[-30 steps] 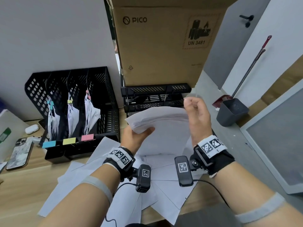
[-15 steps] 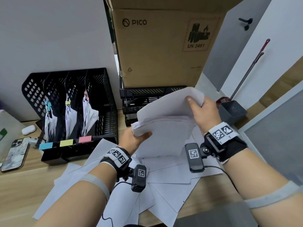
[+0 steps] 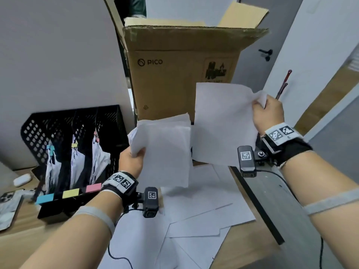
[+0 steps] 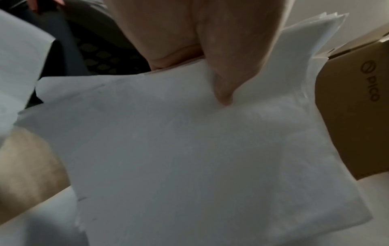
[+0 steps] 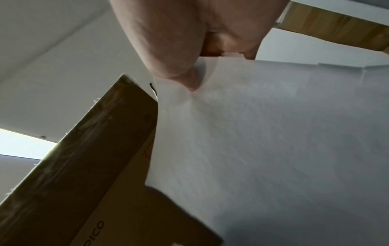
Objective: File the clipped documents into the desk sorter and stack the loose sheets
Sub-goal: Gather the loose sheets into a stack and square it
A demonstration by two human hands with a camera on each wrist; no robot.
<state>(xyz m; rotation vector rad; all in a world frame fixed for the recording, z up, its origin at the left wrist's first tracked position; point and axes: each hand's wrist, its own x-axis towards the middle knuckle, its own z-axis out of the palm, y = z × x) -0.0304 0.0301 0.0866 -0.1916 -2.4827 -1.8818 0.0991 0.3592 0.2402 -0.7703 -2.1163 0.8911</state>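
My left hand (image 3: 134,158) grips a thin stack of white sheets (image 3: 165,150) by its left edge, thumb on top; the left wrist view shows the thumb pressed on the stack of sheets (image 4: 189,149). My right hand (image 3: 267,111) pinches the top right corner of a single white sheet (image 3: 223,123), lifted up and to the right of the stack; the sheet (image 5: 273,141) fills the right wrist view. More loose sheets (image 3: 194,220) lie scattered on the wooden desk (image 3: 23,241). The black mesh desk sorter (image 3: 64,133) at left holds three clipped documents behind blue, yellow and pink labels.
A tall PICO cardboard box (image 3: 180,74) stands behind the sheets. A phone (image 3: 7,206) and a white earbud case (image 3: 22,179) lie at the far left. The desk's dark right edge (image 3: 258,206) runs beside the floor. A red-handled tool (image 3: 283,84) leans at right.
My right hand has peeled one sheet off the stack and carried it up and to the right. The left hand keeps the rest of the stack, now raised higher.
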